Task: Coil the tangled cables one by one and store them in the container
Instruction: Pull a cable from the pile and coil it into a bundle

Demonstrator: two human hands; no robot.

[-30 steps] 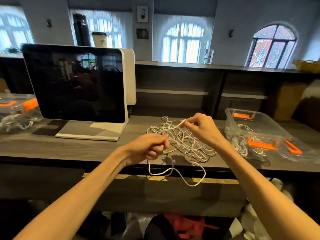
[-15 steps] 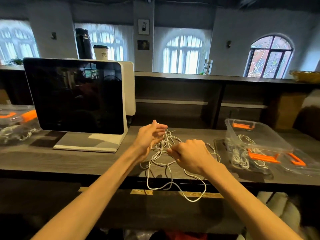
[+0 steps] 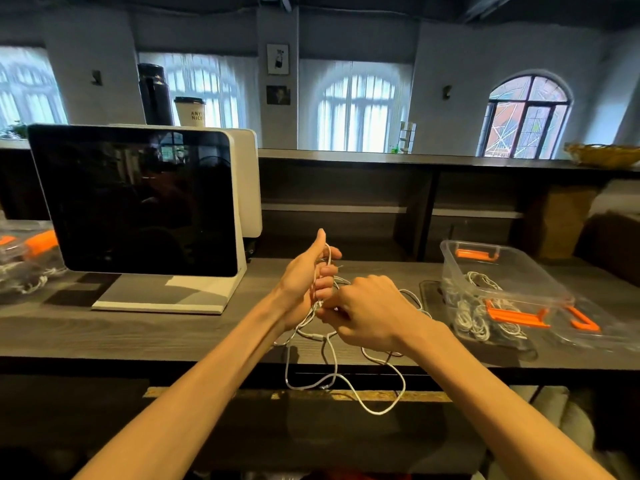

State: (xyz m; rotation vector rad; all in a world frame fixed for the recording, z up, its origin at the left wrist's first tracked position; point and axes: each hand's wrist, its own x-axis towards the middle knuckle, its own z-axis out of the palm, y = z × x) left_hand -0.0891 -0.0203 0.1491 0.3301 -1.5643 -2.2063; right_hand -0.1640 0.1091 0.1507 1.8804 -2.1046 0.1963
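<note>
At the desk (image 3: 138, 334) centre, the left hand (image 3: 304, 275) has its grip curled around a white cable (image 3: 329, 372); the right hand (image 3: 367, 313) pinches it. The clear container (image 3: 498, 271) sits at three o'clock.

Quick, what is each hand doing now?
Left hand: holds white cable looped around its fingers.
Right hand: pinches the same cable.

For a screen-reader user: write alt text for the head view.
A left hand holds white cable loops while the right hand pinches the strand beside it, above a wooden counter. A clear container of coiled cables sits right.
</note>
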